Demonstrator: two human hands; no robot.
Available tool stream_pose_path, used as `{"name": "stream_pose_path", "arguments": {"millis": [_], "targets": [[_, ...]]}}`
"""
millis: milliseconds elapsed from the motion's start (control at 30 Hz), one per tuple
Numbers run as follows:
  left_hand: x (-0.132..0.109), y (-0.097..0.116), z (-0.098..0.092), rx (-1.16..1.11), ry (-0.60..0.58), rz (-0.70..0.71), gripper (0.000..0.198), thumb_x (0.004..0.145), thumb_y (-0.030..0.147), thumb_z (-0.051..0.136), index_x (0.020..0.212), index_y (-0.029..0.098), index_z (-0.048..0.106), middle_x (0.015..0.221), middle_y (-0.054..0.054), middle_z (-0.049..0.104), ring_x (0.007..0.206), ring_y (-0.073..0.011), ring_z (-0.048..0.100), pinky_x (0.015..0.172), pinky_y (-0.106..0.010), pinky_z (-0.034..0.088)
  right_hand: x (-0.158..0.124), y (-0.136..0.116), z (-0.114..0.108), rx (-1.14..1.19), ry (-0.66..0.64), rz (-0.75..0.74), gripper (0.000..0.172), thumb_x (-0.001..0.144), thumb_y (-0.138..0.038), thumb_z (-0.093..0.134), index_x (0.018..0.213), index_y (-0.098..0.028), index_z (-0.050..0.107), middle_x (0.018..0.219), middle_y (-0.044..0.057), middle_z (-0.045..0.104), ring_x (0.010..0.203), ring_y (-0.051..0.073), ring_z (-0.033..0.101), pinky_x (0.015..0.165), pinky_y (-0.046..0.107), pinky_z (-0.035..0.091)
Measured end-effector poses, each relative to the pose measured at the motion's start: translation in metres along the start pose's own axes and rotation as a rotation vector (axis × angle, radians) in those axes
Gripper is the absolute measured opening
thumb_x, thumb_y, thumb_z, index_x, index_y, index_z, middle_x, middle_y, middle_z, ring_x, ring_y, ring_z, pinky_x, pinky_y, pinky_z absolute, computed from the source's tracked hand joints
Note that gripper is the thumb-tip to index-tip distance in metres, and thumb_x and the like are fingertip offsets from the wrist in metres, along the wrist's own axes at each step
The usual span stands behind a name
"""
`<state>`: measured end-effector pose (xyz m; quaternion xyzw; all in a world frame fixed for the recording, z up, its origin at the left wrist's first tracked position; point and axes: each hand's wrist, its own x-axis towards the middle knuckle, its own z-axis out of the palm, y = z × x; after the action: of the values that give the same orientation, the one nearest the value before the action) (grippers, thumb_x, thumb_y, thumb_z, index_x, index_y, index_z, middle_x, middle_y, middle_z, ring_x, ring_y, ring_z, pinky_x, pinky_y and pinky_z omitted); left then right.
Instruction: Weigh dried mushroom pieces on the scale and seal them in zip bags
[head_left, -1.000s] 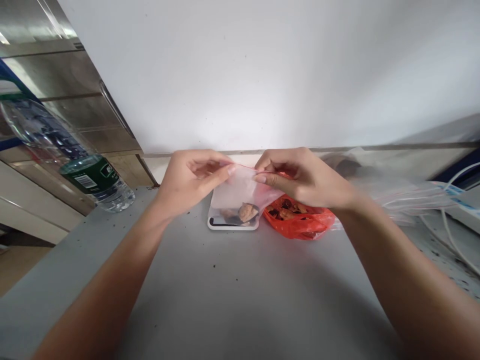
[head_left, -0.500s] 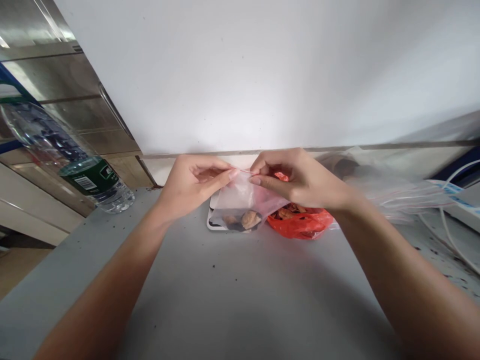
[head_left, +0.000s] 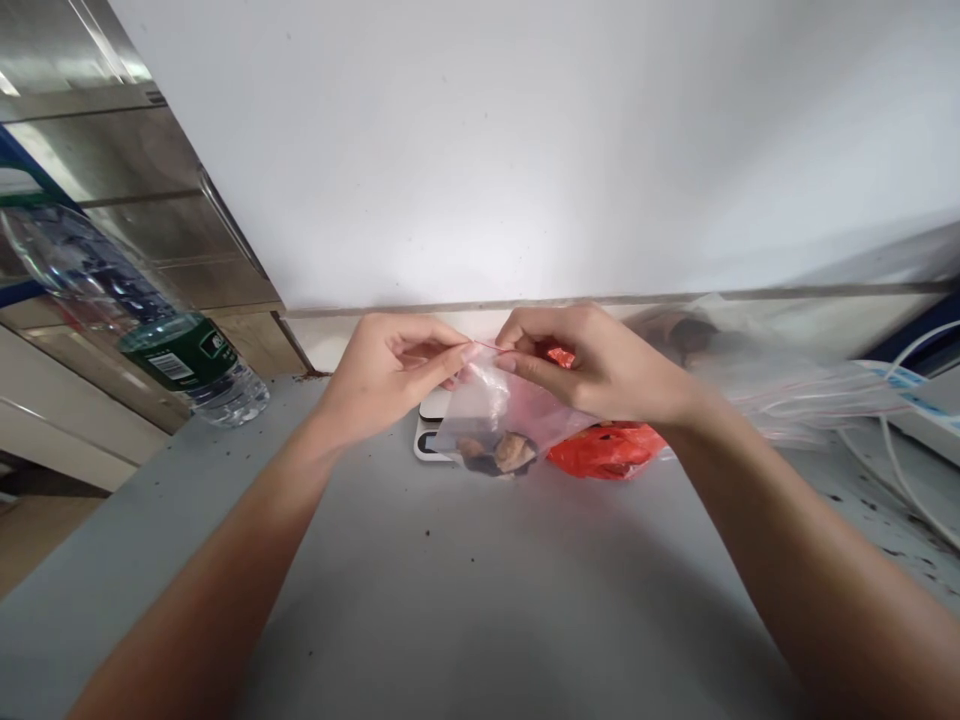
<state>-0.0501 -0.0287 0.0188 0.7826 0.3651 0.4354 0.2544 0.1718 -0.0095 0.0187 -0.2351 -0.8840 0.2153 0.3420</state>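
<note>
Fingers closed, my left hand and right hand pinch the clear bag by its rim.
It has shifted right, clearing the white scale's left corner; my pinch now seems to bear the brown pieces inside.

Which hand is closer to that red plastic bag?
Right. The right hand partly hides the red plastic bag from view; the left hand is farther off, to the left. Both pinch the top edge of the clear zip bag.

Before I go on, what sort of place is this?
Likely a makeshift indoor workspace: the grey tabletop holds a pile of clear plastic bags, a red bag and what looks like a small white scale.
</note>
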Motion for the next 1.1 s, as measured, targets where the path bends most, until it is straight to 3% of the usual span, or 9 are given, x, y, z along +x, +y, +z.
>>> {"name": "stream_pose_path", "arguments": {"millis": [200,300,533,700,767,833,933,1000,1100], "targets": [[0.001,0.002,-0.004,0.051,0.024,0.006,0.016,0.092,0.026,0.069,0.081,0.020,0.077,0.074,0.000,0.078,0.069,-0.0144,0.075,0.065,-0.021,0.061,-0.002,0.003,-0.004,0.040,0.002,0.091,0.024,0.100,-0.034,0.061,0.080,-0.020,0.061,0.060,-0.007,0.046,0.055,0.010,0.037,0.054,0.027,0.029],[0.002,0.002,-0.009,0.077,0.064,0.004,0.015,0.092,0.027,0.068,0.080,0.021,0.076,0.074,0.000,0.078,0.069,-0.0149,0.074,0.065,-0.023,0.061,-0.003,0.004,-0.008,0.041,-0.039,0.125,0.025,0.099,-0.031,0.061,0.076,-0.020,0.060,0.059,-0.005,0.049,0.054,0.011,0.039,0.053,0.028,0.031],[0.002,-0.001,-0.011,0.118,0.114,-0.021,0.016,0.091,0.034,0.067,0.082,0.023,0.075,0.072,-0.001,0.076,0.070,-0.0175,0.074,0.068,-0.027,0.062,-0.005,0.005,-0.012,0.068,-0.017,0.124,0.026,0.099,-0.032,0.062,0.076,-0.021,0.060,0.057,-0.008,0.040,0.053,0.010,0.031,0.052,0.028,0.028],[0.002,-0.002,-0.009,0.121,0.217,-0.038,0.019,0.092,0.040,0.068,0.087,0.022,0.073,0.082,-0.003,0.078,0.074,-0.0197,0.075,0.070,-0.028,0.062,-0.007,0.004,-0.021,0.051,-0.037,0.168,0.026,0.095,-0.034,0.067,0.073,-0.021,0.062,0.062,-0.003,0.052,0.058,0.012,0.041,0.054,0.030,0.032],[0.001,-0.003,-0.008,0.070,0.152,-0.049,0.022,0.090,0.043,0.071,0.099,0.023,0.073,0.094,-0.004,0.080,0.081,-0.0217,0.077,0.071,-0.029,0.063,-0.009,0.002,-0.024,0.079,-0.016,0.151,0.030,0.095,-0.036,0.067,0.070,-0.022,0.058,0.060,-0.003,0.051,0.056,0.012,0.039,0.053,0.031,0.031],[0.001,-0.005,-0.006,0.019,0.014,-0.065,0.035,0.085,0.044,0.078,0.112,0.022,0.071,0.102,-0.005,0.080,0.088,-0.0242,0.078,0.075,-0.031,0.064,-0.010,0.001,-0.027,0.141,0.020,0.158,0.034,0.095,-0.041,0.069,0.069,-0.023,0.056,0.058,-0.004,0.047,0.054,0.012,0.036,0.050,0.030,0.028],[0.002,-0.010,-0.005,-0.013,-0.181,-0.087,0.037,0.083,0.041,0.081,0.113,0.021,0.072,0.104,-0.006,0.081,0.097,-0.0261,0.078,0.087,-0.037,0.063,-0.015,0.000,-0.035,0.209,0.103,0.214,0.041,0.092,-0.053,0.073,0.070,-0.024,0.054,0.055,-0.005,0.043,0.051,0.011,0.033,0.046,0.029,0.025],[0.003,-0.013,-0.005,-0.022,-0.237,-0.107,0.032,0.085,0.042,0.079,0.109,0.020,0.074,0.106,-0.007,0.082,0.099,-0.0262,0.078,0.089,-0.038,0.063,-0.020,0.000,-0.044,0.210,0.127,0.264,0.045,0.089,-0.058,0.076,0.069,-0.024,0.054,0.055,-0.005,0.044,0.050,0.010,0.034,0.045,0.029,0.025],[0.004,-0.015,-0.008,-0.021,-0.236,-0.110,0.033,0.084,0.044,0.080,0.106,0.020,0.074,0.099,-0.007,0.082,0.091,-0.0255,0.079,0.076,-0.034,0.063,-0.028,-0.002,-0.061,0.157,0.098,0.336,0.044,0.086,-0.056,0.079,0.066,-0.023,0.056,0.056,-0.004,0.048,0.051,0.010,0.039,0.045,0.028,0.028]]}}
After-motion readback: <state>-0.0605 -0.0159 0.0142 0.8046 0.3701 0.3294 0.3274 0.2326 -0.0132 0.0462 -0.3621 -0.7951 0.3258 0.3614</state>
